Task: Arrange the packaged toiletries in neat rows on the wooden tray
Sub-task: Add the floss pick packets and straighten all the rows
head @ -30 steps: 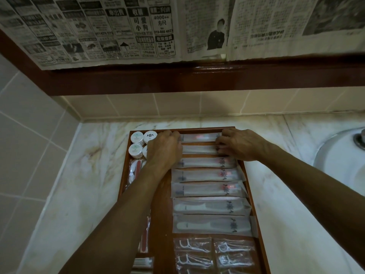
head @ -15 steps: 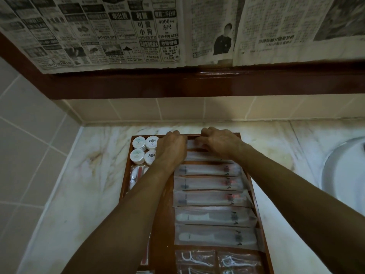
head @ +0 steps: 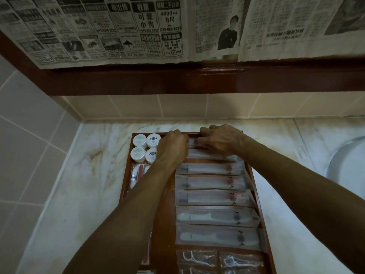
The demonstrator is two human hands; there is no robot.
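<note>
Wooden tray (head: 126,180) sits on the marble counter (head: 83,184), long side running near to far. Both my hands are at its far end on the top packet (head: 192,142): left hand (head: 173,147) curled over the packet's left end, right hand (head: 221,142) with bent fingers on its right part, fingertips touching the far rim. Can't tell whether I'm pinching it or just pressing. Below that, a row of long sleeved packets (head: 211,181) stacked edge to edge down the right side, two comb packets (head: 216,216) nearest of those, then floss pick bags (head: 219,260) at the near end. Four round white tins (head: 146,148) in the far left corner, two by two, touching. Small packets (head: 137,175) just near of them, partly hidden by my left forearm. Sink (head: 347,167) at right, newspaper (head: 118,28) on the wall above.
</note>
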